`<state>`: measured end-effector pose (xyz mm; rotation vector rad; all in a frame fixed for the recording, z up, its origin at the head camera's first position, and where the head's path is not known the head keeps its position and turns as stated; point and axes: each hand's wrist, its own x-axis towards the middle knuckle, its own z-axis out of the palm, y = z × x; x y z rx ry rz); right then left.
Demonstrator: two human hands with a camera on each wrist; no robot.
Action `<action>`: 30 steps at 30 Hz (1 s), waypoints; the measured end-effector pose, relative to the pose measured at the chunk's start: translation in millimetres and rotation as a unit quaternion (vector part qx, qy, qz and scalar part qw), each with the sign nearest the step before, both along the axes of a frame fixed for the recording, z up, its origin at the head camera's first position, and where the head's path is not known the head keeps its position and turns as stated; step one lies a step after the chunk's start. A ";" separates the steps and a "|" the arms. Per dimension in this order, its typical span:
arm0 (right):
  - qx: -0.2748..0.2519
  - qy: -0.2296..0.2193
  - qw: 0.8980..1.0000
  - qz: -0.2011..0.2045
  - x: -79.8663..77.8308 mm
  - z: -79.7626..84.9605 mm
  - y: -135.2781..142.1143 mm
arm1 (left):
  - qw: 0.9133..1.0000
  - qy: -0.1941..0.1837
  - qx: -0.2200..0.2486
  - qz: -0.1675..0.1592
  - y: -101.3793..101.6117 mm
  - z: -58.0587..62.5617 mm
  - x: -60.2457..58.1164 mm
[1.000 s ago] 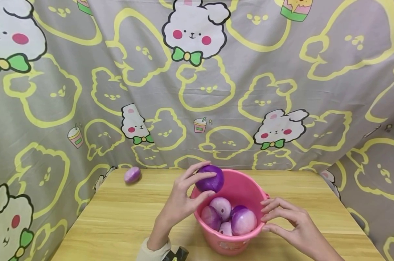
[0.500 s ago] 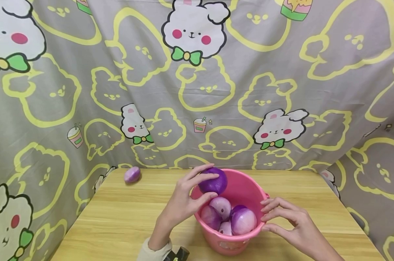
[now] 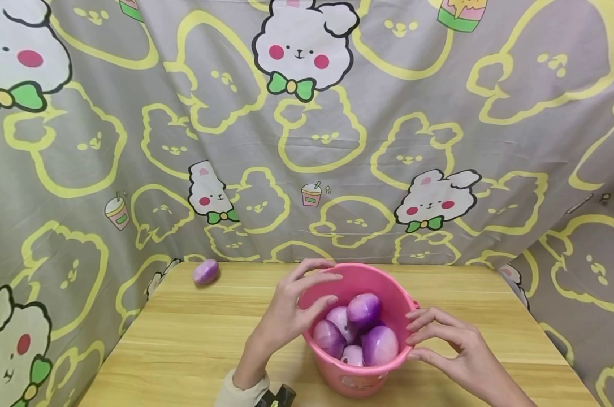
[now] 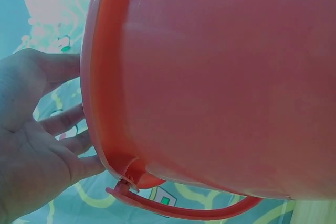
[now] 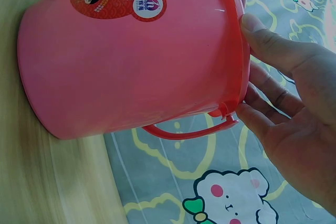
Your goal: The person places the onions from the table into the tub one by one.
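Observation:
A pink bucket (image 3: 355,381) stands on the wooden table in the head view, with several purple-and-white onions inside. The topmost onion (image 3: 364,310) lies on the others near the bucket's middle. My left hand (image 3: 286,308) is at the bucket's left rim with nothing between its parted thumb and fingers. On the opposite side, my right hand (image 3: 454,345) touches the rim with its fingertips and thumb. The right wrist view shows that thumb (image 5: 273,43) against the rim's outside. Another purple onion (image 3: 206,272) lies apart at the table's far left.
The wooden table (image 3: 185,339) runs back to a grey patterned curtain (image 3: 297,158) that encloses the far side and both flanks. The bucket's handle (image 5: 191,132) hangs down along its outside in the wrist views.
My left hand has let go of a purple onion, which now rests on the others in the bucket. One onion below has shifted slightly. My right hand stays at the rim.

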<state>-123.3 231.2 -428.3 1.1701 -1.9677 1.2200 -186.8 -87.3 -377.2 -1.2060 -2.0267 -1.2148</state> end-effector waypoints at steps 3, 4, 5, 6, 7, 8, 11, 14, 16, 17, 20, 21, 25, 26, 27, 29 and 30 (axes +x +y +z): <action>0.001 -0.002 1.000 -0.003 0.1 0.0 0.1 | 1.000 -0.002 -0.003 0.000 -0.5 -0.9 -1.0; 0.001 -0.003 1.000 -0.003 0.1 0.0 0.1 | 1.000 -0.002 -0.004 0.000 -0.7 -1.2 -1.2; 0.002 -0.003 1.000 -0.004 0.1 -0.1 0.1 | 1.000 -0.003 -0.004 0.001 -1.0 -1.4 -1.3; 0.003 -0.004 1.000 -0.005 0.2 -0.3 0.3 | 1.000 -0.003 -0.005 0.002 -1.3 -1.5 -1.4; 0.003 -0.004 1.000 -0.005 0.3 -0.3 0.5 | 1.000 -0.002 -0.005 0.002 -1.6 -1.5 -1.4; 0.004 -0.005 1.000 -0.006 0.6 -0.4 0.8 | 1.000 -0.003 -0.005 0.002 -1.7 -1.4 -1.2; 0.005 -0.005 1.000 -0.010 1.6 -0.7 1.8 | 1.000 -0.005 -0.003 0.003 -2.4 -0.6 -1.1; 0.006 -0.003 1.000 -0.011 2.7 -0.9 2.4 | 1.000 -0.005 0.000 0.005 -3.4 -0.1 -1.6; 0.004 -0.001 1.000 -0.008 3.0 -1.0 2.6 | 1.000 -0.002 0.002 0.008 -4.3 0.3 -2.4; 0.005 -0.001 1.000 -0.009 3.2 -0.8 2.7 | 1.000 0.000 0.002 0.009 -4.8 0.4 -2.9; 0.005 -0.002 1.000 -0.011 3.8 -0.3 2.8 | 1.000 0.004 0.004 0.012 -6.0 1.1 -4.3; 0.006 -0.002 1.000 -0.013 3.8 -0.4 2.9 | 1.000 0.006 0.004 0.012 -6.3 1.2 -4.8; 0.008 -0.004 1.000 -0.016 3.3 -0.5 2.1 | 1.000 0.007 0.004 0.018 -7.4 -0.1 -6.5; 0.008 -0.005 1.000 -0.017 2.9 -0.6 1.7 | 1.000 0.005 0.004 0.019 -8.0 -0.7 -7.0; 0.008 -0.006 1.000 -0.016 2.6 -0.7 1.3 | 1.000 0.003 0.003 0.022 -8.8 -1.6 -7.6; 0.009 -0.008 1.000 -0.016 2.1 -0.8 0.7 | 1.000 -0.001 0.003 0.030 -11.0 -3.1 -8.6; 0.009 -0.009 1.000 -0.017 2.0 -1.0 0.6 | 0.999 -0.003 0.003 0.034 -12.1 -3.7 -9.2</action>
